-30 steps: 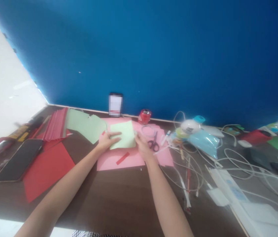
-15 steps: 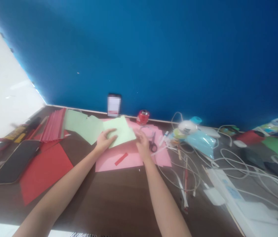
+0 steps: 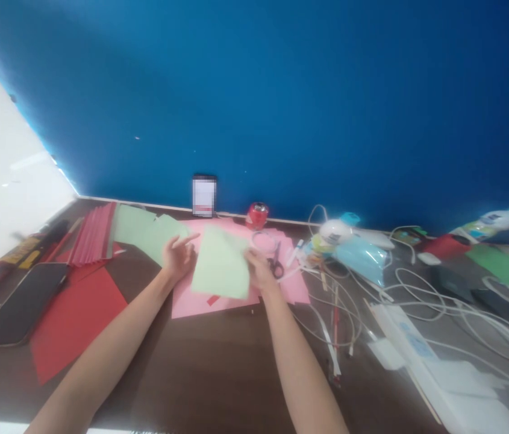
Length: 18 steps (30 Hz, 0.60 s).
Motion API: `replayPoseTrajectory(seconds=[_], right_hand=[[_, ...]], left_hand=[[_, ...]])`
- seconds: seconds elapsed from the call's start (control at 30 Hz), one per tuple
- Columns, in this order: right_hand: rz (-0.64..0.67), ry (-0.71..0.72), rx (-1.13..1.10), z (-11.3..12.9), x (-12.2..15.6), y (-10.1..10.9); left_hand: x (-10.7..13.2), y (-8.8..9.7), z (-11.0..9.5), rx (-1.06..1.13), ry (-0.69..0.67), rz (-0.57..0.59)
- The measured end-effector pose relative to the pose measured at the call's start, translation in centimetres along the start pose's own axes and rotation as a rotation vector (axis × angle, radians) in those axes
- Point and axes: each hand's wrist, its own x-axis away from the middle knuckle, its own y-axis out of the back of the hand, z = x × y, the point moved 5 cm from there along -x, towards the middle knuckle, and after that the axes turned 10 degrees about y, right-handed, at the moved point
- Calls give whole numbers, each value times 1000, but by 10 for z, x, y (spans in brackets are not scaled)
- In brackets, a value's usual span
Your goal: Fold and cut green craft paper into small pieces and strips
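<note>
My right hand [image 3: 258,269] grips the right edge of a pale green sheet of paper [image 3: 221,262], its fingers closed on that edge. To the left of the sheet, my left hand [image 3: 179,258] has its fingers apart and holds nothing. Pink paper [image 3: 186,301] lies beneath both hands on the dark table. A small red paper strip [image 3: 212,299] on the pink paper is partly covered by the green sheet. Scissors [image 3: 276,267] with dark handles lie just right of my right hand. More green paper [image 3: 139,226] rests behind my left hand.
Left are a pleated pink-red paper stack [image 3: 94,235], red paper [image 3: 80,319] and a dark phone [image 3: 21,304]. A red round object [image 3: 257,215] and a propped screen [image 3: 204,196] stand by the blue wall. Right are tangled white cables [image 3: 444,307], a power strip [image 3: 405,337] and a blue packet [image 3: 365,259].
My left hand has let go of the green sheet and moved left. The sheet has turned and come nearer me, now covering part of the red strip, held by my right hand.
</note>
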Motion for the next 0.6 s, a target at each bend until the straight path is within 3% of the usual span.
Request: replayPoseTrajectory(seconds=[0.13, 0.23, 0.37, 0.6], right_hand=[[152, -67, 81, -6, 8, -15], [261, -17, 100, -2, 11, -26], [235, 91, 158, 6, 8, -27], [228, 97, 288, -2, 5, -23]], left_hand=[[4, -17, -3, -75, 15, 154], [5, -28, 5, -248, 56, 251], [2, -29, 13, -454, 10, 240], [1, -37, 16, -706, -13, 128]])
